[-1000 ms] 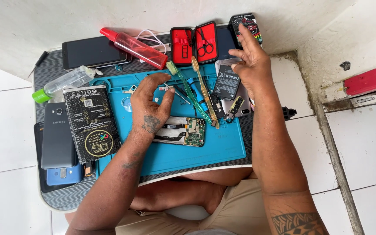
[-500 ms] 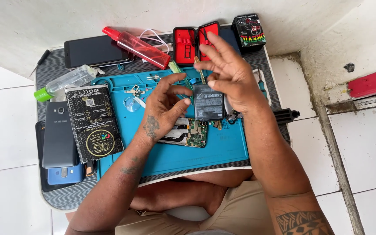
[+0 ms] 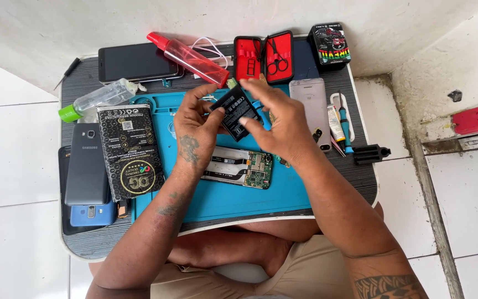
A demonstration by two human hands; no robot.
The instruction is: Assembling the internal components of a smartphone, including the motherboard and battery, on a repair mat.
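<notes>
Where the right hand alone gripped before — black battery in both hands now, left hand too.

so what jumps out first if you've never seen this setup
Both hands meet over the middle of the blue work mat: the left hand and right hand hold a flat black phone battery between them. Just below lies an opened phone with its green circuit board bare. A red spray bottle lies slanted at the back.
</notes>
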